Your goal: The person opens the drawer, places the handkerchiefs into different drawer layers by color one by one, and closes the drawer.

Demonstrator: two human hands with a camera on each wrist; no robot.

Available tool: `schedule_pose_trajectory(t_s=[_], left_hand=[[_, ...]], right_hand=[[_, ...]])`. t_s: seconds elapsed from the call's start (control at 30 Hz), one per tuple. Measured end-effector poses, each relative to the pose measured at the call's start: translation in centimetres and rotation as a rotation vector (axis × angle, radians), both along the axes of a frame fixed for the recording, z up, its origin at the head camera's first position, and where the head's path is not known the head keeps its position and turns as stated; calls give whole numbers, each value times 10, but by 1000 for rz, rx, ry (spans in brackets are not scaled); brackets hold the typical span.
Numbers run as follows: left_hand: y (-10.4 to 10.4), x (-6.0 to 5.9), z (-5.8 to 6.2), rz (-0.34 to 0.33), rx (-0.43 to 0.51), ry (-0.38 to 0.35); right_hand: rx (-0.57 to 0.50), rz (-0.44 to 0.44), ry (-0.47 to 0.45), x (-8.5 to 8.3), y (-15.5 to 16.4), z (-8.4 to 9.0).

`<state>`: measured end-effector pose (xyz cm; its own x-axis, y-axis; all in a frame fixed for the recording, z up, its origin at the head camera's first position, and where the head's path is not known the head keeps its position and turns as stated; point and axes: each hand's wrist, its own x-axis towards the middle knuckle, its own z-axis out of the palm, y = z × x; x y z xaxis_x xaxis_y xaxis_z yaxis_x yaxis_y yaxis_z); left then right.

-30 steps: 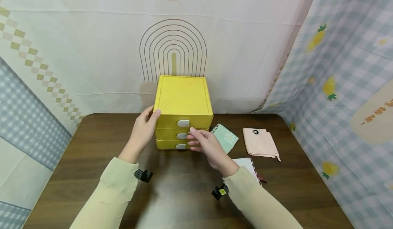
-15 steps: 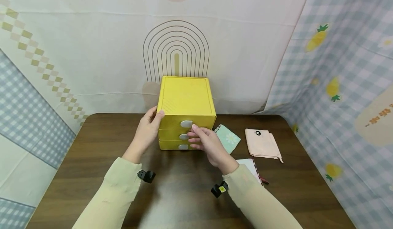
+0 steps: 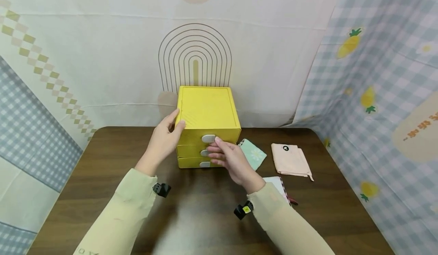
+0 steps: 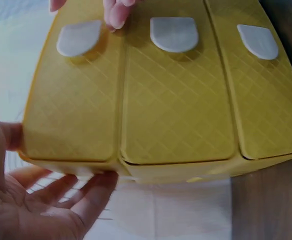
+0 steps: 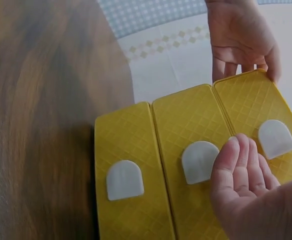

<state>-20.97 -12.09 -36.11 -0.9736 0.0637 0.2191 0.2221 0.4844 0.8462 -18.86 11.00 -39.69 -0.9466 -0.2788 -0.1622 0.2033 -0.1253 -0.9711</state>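
A yellow cabinet (image 3: 208, 106) with three shut drawers stands on the dark wooden table, each drawer front bearing a white rounded tab handle. My left hand (image 3: 162, 143) holds the cabinet's upper left front corner, its thumb on the top edge and its fingers along the side (image 4: 93, 197). In front of the drawers is my right hand (image 3: 234, 165), palm turned inward and fingers loosely bent. Its thumb is right beside the top handle (image 4: 79, 38), and its fingertips (image 5: 230, 145) overlap the edge of the middle handle (image 5: 198, 162) in the right wrist view.
Right of the cabinet lies a folded mint cloth (image 3: 253, 154) with a daisy. Farther right is a folded peach cloth (image 3: 291, 160). A white cloth (image 3: 276, 184) with a dark striped edge lies partly under the right forearm. Fabric-covered walls (image 3: 267, 72) border the table.
The right hand has risen slightly from the middle handle to the top handle. The left hand has shifted a little at the corner. All drawers stay shut.
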Motion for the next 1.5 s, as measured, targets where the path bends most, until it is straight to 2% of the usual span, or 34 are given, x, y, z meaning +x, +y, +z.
schedule_pose_trajectory(t_s=[0.13, 0.27, 0.63, 0.93, 1.23, 1.5], left_hand=[[-6, 0, -3, -17, 44, -6], [-7, -1, -5, -38, 66, 15], [-8, -3, -11, -37, 126, 8], [-6, -3, -19, -51, 222, 15], [-7, 4, -18, -40, 197, 0], [-7, 2, -14, -51, 216, 6]], right_hand=[[-60, 7, -44, -2, -7, 0], [-111, -44, -83, -2, -15, 1], [-59, -180, -104, -3, -28, 1], [-35, -204, -125, -5, -28, -2], [-13, -202, -130, -3, -29, -1], [-11, -241, -95, -3, -32, -1]])
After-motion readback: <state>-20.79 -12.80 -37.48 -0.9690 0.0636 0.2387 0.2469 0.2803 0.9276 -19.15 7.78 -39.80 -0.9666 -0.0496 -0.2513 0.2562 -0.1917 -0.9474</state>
